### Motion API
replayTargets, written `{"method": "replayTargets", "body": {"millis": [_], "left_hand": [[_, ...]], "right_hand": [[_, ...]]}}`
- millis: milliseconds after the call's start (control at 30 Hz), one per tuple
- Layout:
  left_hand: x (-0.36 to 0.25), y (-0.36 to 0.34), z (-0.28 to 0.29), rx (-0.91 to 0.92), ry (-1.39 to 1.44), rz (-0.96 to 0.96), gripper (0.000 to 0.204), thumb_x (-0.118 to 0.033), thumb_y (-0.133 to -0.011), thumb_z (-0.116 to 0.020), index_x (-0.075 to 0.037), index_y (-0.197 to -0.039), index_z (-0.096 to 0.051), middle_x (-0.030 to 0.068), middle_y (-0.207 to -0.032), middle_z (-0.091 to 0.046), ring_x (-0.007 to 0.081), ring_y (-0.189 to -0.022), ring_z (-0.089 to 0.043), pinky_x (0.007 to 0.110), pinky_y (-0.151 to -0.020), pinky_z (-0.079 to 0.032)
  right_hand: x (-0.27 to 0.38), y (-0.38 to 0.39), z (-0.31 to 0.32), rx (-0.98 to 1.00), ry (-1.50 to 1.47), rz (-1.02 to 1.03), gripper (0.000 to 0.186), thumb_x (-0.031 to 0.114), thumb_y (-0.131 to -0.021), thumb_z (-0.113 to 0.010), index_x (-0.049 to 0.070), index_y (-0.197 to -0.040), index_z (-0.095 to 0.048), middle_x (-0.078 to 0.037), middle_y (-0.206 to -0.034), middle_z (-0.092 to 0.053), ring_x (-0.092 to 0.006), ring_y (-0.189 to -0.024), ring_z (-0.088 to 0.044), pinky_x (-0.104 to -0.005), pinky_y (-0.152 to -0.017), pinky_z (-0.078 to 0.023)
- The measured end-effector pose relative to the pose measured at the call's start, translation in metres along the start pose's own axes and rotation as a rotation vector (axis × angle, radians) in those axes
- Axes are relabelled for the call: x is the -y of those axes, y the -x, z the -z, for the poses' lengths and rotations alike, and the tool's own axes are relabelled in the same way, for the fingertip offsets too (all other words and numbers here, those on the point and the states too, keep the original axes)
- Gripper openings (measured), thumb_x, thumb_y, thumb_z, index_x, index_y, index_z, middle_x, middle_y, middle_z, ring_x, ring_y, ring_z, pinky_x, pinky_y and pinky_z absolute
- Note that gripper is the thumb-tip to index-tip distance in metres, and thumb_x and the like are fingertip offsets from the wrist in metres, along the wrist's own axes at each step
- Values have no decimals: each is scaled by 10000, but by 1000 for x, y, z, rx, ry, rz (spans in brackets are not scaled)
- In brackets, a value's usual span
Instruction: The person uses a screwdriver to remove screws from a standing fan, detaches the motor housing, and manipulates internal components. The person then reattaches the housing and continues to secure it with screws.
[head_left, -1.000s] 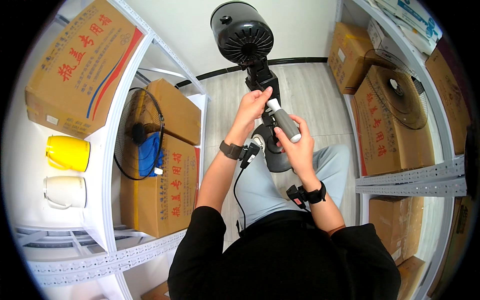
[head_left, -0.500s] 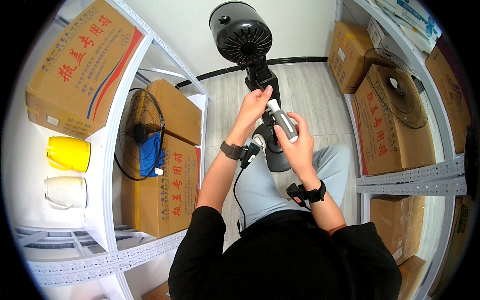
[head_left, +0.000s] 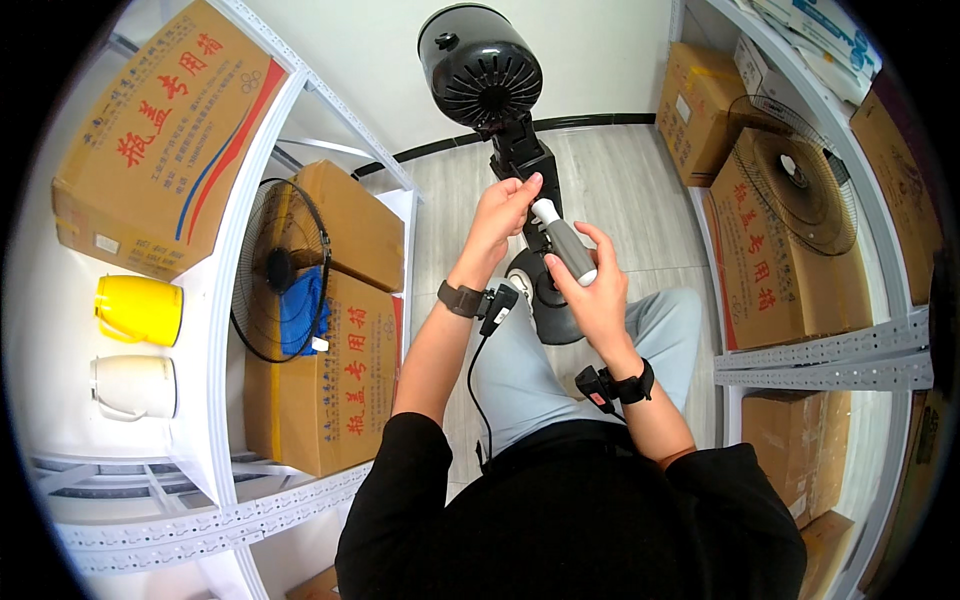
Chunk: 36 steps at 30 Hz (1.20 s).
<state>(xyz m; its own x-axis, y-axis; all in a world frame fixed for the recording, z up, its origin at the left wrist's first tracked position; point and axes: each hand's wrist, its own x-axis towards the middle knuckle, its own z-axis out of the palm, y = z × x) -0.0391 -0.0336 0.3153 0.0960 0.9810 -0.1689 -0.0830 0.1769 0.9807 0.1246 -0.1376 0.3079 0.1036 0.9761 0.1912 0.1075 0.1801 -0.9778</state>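
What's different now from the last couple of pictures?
The grey-handled tool has turned about its length: the pale stripe visible half a second ago is out of sight. I can't tell which way it turned. Nothing was visibly picked up or released; the right hand stays on the tool, the left hand by the black stand.

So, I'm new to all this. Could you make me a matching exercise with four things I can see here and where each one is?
Things:
1. Yellow jug
2. Grey-handled tool
3. Black fan body
4. Left hand

Places:
A. At the top middle of the picture
B. At the black neck of the fan
C. Beside the white jug
D. Held in the right hand

Pairs: 1-C, 2-D, 3-A, 4-B.
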Motion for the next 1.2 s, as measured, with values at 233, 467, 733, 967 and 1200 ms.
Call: {"method": "replayTargets", "body": {"millis": [233,467,733,967,1200], "left_hand": [[-2,5,1,200,390,24,329,-367,-1023,-565,-57,-915,-582,-104,-571,-312,0,-436,-243,191,-397,-182],[-1,-4,1,61,106,36,299,-330,-1035,-545,-45,-955,-594,-100,-562,-328,9,-420,-253,199,-383,-199],[0,0,5,238,473,97,332,-334,-992,-630,-140,-780,-463,-111,-562,-335,1,-424,-252,194,-385,-197],[2,-4,3,68,266,32,339,-340,-977,-654,-131,-781,-472,-101,-554,-354,3,-409,-269,194,-370,-189],[2,-2,5,127,324,21,278,-277,-1011,-594,-112,-814,-490,-91,-564,-351,9,-422,-286,185,-385,-208]], "right_hand": [[-7,-2,1,1,-39,2,564,221,-805,-808,84,-1286,-547,-98,-831,-682,-173,-730,-685,-304,-667,-532],[-4,-4,4,15,-26,0,580,224,-801,-809,83,-1296,-542,-97,-834,-688,-174,-744,-686,-305,-683,-531],[-6,-4,6,28,3,16,600,217,-804,-801,86,-1319,-524,-101,-840,-688,-183,-742,-688,-319,-681,-532],[-3,-5,7,14,-11,29,612,204,-792,-813,87,-1319,-523,-114,-873,-698,-191,-770,-697,-324,-715,-543],[-13,-6,7,-21,4,82,622,205,-792,-813,89,-1326,-516,-139,-929,-706,-212,-807,-703,-334,-735,-546]]}}
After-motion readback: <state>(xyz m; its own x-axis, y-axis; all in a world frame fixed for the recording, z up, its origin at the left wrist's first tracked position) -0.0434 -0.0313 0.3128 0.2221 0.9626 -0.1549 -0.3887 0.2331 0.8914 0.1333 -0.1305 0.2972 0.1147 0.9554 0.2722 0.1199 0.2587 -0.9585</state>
